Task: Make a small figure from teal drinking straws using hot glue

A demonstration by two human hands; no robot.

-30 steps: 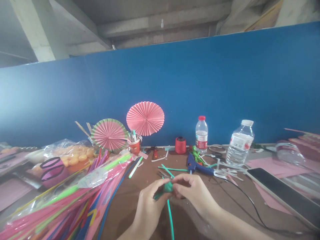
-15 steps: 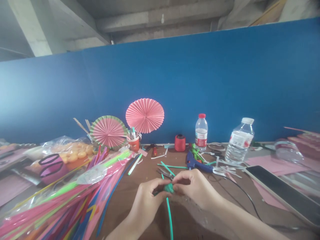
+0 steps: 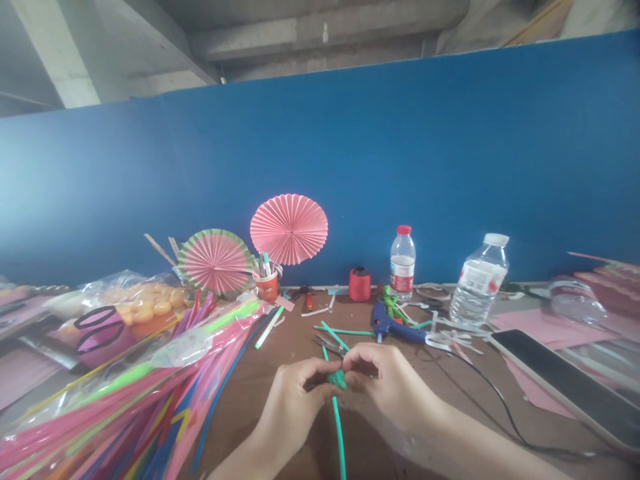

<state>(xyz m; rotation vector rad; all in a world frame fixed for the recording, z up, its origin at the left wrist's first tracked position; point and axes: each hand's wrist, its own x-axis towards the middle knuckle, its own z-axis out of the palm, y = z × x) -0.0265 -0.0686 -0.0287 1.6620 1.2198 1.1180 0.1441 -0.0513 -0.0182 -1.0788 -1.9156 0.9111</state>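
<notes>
My left hand has its thumb and forefinger clamped on a small roll of green strip, in front of me over the brown surface. My right hand is at the roll's right edge, thumb and forefinger bent in close to it; I cannot tell whether their tips pinch it or only touch it. A thin green length runs from below the roll toward me and out of view at the bottom

Just beyond my fingers lies a pair of pliers or scissors, partly hidden, near two crossing green stems. To the right of these is a blue glue gun, with white scraps by its handle. Behind it stands a red-capped bottle, with a red spool to its left and a white-capped bottle to its right. A dark-screened phone lies on my right, partly over pink paper

On my left a bundle of coloured strips spreads out, partly in clear plastic. Beyond it, a pink pleated disc rises above a cup of pens, beside a green-edged pleated disc
</notes>
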